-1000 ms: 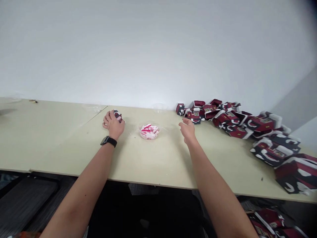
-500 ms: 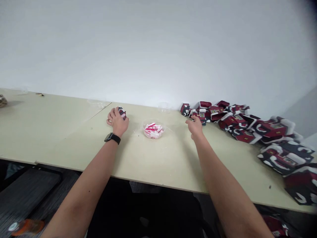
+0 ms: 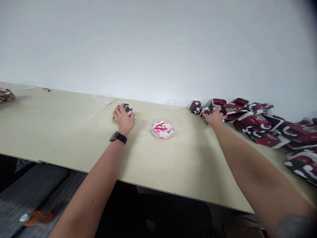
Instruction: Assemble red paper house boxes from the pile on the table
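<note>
My left hand (image 3: pixel 123 119) rests on the table, closed around a small folded piece of dark red, black and white printed card (image 3: pixel 127 109). My right hand (image 3: pixel 215 116) stretches forward, its fingers spread on the near edge of a heap of dark red and black paper house models with white snow trim (image 3: pixel 255 123). Between my hands stands a clear plastic bowl (image 3: pixel 162 129) filled with red and white paper scraps.
Two more clear plastic containers (image 3: pixel 172 104) stand against the white wall, and a seam crosses the pale table (image 3: pixel 188 172). A patterned object (image 3: pixel 6 96) lies at the far left. An orange bottle (image 3: pixel 37 218) lies on the floor below the front edge.
My right hand has moved forward and right, from the open table onto the heap's near edge. My left hand still grips the card piece. The whole view has shifted as my head turned.
</note>
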The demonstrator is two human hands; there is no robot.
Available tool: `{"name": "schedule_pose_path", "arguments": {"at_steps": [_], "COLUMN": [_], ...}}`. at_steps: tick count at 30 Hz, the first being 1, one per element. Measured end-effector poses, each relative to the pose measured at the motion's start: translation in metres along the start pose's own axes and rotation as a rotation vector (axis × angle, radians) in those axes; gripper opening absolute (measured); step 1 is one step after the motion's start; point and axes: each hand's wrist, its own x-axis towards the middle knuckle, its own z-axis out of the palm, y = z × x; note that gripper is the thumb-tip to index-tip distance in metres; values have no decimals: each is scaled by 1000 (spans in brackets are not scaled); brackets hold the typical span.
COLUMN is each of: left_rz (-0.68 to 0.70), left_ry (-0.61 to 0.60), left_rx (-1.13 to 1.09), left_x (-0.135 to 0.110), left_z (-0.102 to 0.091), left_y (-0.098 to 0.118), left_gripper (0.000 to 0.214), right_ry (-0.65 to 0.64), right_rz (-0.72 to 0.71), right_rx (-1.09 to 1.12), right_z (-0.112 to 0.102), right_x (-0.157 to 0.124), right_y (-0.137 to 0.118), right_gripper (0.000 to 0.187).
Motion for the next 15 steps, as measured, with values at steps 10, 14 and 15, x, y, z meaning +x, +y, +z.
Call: {"name": "schedule_pose_path", "arguments": {"at_steps": [10, 14, 15], "left_rz": [-54, -43, -46], "left_ry": [3, 6, 9], "left_rx": [-75, -87, -87], "left_x": [2, 2, 2], "left_z": [3, 3, 3], "left_y": [3, 4, 4], "left_gripper": [55, 54, 54], "right_ry": [128, 117, 117], "right_rz": [-57, -61, -69], "right_rx": [-52, 14, 37], "right_z": [5, -2, -5], "right_x": [-10, -13, -15], "right_y": [3, 10, 11], "right_gripper": [83, 89, 89]}}
